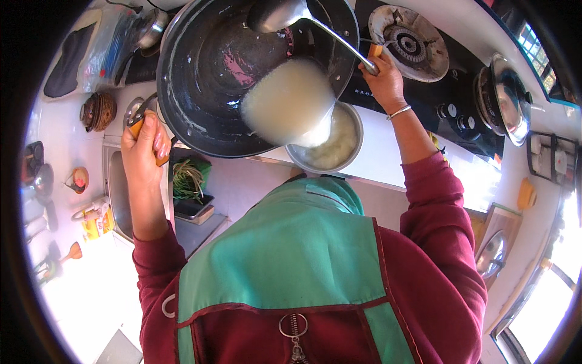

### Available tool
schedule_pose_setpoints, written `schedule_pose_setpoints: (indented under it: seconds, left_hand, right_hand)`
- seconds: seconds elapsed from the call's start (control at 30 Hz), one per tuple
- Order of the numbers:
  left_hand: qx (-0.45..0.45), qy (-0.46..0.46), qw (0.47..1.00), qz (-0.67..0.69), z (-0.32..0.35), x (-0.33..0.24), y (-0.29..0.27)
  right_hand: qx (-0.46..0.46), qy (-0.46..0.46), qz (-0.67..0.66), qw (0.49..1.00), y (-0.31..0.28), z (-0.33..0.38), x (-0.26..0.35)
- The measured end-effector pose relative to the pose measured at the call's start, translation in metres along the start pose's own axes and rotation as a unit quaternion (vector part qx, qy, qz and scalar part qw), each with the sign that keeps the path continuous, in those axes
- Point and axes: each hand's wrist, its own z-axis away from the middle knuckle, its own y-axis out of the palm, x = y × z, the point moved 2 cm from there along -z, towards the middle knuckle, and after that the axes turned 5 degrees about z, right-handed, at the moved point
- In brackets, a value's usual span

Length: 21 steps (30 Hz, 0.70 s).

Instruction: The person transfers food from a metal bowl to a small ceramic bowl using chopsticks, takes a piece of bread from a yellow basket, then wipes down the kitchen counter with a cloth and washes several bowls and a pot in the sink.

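You're tilting the wok [194, 115], left hand [145, 139] gripping, right hand [385, 79] clasping ladle [339, 40] too, apparently aiming liquid [290, 100] into the bowl [359, 138] between.

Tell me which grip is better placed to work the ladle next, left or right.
Probably the right: the right grip has the ladle's handle end at its thumb, though it also holds a wok handle. The left grip is across the wok, on the opposite handle.

Left of the burner [408, 43], the wok [197, 73], ladle [280, 14] across it, overhangs the basin [358, 134].
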Motion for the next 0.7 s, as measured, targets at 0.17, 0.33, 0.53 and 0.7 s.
schedule_pose_setpoints:
  seconds: [0.17,0.33,0.53,0.7]
  left_hand:
    - [0.025,0.027,0.999,-0.023,0.011,-0.003,0.010]
    - [0.044,0.051,0.996,-0.054,0.022,-0.006,0.021]
    - [0.084,0.071,0.990,-0.085,0.039,-0.015,0.039]
    - [0.086,0.087,0.988,-0.098,0.057,-0.019,0.049]
  right_hand:
    - [-0.009,0.024,0.010,1.000,0.003,0.006,-0.003]
    - [0.003,0.065,-0.023,0.998,0.008,0.015,-0.004]
    - [-0.030,0.077,-0.046,0.996,0.011,0.024,-0.009]
    - [-0.056,0.086,-0.080,0.992,0.013,0.028,-0.015]
